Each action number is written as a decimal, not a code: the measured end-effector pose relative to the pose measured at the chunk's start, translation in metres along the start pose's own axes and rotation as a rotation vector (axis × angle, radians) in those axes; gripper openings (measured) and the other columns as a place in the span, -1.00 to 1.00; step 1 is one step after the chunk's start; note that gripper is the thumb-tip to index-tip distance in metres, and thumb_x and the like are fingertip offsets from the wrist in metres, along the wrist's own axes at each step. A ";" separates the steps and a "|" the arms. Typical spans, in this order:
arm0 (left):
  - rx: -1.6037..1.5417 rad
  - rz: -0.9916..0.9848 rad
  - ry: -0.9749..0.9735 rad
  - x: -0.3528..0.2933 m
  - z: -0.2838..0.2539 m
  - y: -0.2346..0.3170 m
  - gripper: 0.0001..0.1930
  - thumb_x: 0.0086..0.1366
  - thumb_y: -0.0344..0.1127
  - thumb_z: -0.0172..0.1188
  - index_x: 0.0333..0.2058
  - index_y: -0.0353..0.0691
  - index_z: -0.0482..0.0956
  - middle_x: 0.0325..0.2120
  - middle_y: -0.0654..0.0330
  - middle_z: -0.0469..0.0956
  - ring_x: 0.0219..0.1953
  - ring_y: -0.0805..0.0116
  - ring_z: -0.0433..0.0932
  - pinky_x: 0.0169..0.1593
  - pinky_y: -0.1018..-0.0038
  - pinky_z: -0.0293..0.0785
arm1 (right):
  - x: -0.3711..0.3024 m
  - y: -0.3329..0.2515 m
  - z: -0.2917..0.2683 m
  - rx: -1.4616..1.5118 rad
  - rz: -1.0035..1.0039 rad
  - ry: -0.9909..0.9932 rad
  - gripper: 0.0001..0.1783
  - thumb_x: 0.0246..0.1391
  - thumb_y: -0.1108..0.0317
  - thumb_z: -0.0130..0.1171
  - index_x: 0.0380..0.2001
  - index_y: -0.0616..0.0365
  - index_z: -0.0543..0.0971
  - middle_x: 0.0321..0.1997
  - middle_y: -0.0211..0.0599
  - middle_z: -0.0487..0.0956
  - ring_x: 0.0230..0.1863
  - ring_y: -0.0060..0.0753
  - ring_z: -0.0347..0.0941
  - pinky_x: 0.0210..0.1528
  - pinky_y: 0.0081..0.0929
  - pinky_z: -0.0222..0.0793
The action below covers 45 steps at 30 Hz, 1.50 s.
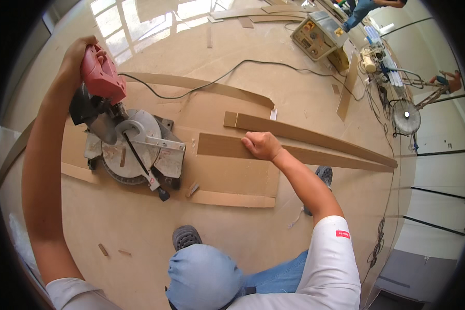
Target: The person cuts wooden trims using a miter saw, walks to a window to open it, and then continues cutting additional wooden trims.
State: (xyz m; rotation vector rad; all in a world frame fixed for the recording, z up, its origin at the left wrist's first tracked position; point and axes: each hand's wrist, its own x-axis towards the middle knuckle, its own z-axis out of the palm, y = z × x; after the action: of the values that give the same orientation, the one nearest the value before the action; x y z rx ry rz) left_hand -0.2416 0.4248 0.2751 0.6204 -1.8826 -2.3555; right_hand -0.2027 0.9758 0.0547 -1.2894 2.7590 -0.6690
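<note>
My left hand (89, 45) is closed round the handle of a red miter saw (104, 80), whose head is raised. Under it sits the saw's round grey table (149, 124), where a small wood offcut (123, 156) lies. My right hand (264, 145) is closed on a long brown plank (218, 145), its thumb along the top. The plank's near-saw end lies just right of the saw base, apart from it. A second long plank (299, 133) runs beside it on the far side. The saw blade is mostly hidden by its guard (102, 128).
Flattened cardboard (237, 198) lies under the saw and planks. A black cable (212, 82) runs right across the floor. A boxy machine (315, 37) and a fan (406, 114) stand at the far right, near another person (359, 13). Small offcuts (103, 250) lie at the lower left.
</note>
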 end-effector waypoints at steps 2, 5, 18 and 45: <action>0.055 0.000 0.116 -0.017 0.017 0.002 -0.83 0.32 -0.32 0.06 -0.30 -0.34 0.38 -0.49 0.08 0.51 -0.58 0.40 0.48 -0.40 0.48 0.56 | 0.013 0.032 -0.016 0.009 0.055 -0.024 -0.66 0.32 0.09 0.08 -0.45 0.09 0.47 -0.51 -0.08 0.58 -0.42 0.14 0.54 -0.38 -0.03 0.45; 0.112 0.049 0.215 -0.026 0.029 0.007 -0.83 0.31 -0.34 0.07 -0.30 -0.34 0.37 -0.50 0.09 0.50 -0.58 0.41 0.49 -0.48 0.54 0.53 | 0.049 0.076 -0.034 -0.043 0.184 -0.040 -0.65 0.35 0.09 0.07 -0.43 0.11 0.51 -0.48 0.05 0.55 -0.35 0.19 0.53 -0.31 -0.03 0.45; 0.069 0.000 0.173 -0.012 -0.012 0.003 -0.75 0.31 -0.18 0.14 -0.19 -0.23 0.42 -0.58 0.20 0.51 -0.71 0.51 0.41 -0.60 0.62 0.49 | -0.027 0.118 0.096 -0.695 0.398 -0.086 -0.16 0.00 0.37 0.20 0.40 0.11 0.23 0.27 0.02 0.39 0.28 0.03 0.34 0.37 0.15 0.16; -0.063 0.029 0.024 0.032 -0.036 -0.020 -0.85 0.28 -0.32 0.02 -0.43 -0.25 0.37 -0.63 0.14 0.35 -0.64 0.30 0.38 -0.51 0.40 0.40 | -0.080 -0.108 0.005 0.185 0.367 -0.737 -0.51 -0.11 0.19 0.27 -0.19 0.37 0.49 -0.17 0.26 0.56 -0.07 0.26 0.49 0.00 0.01 0.41</action>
State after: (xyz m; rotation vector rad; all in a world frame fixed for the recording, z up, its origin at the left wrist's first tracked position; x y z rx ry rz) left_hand -0.2546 0.3870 0.2417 0.6086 -1.7869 -2.3682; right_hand -0.0706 0.9712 0.0794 -0.7462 2.1667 -0.3161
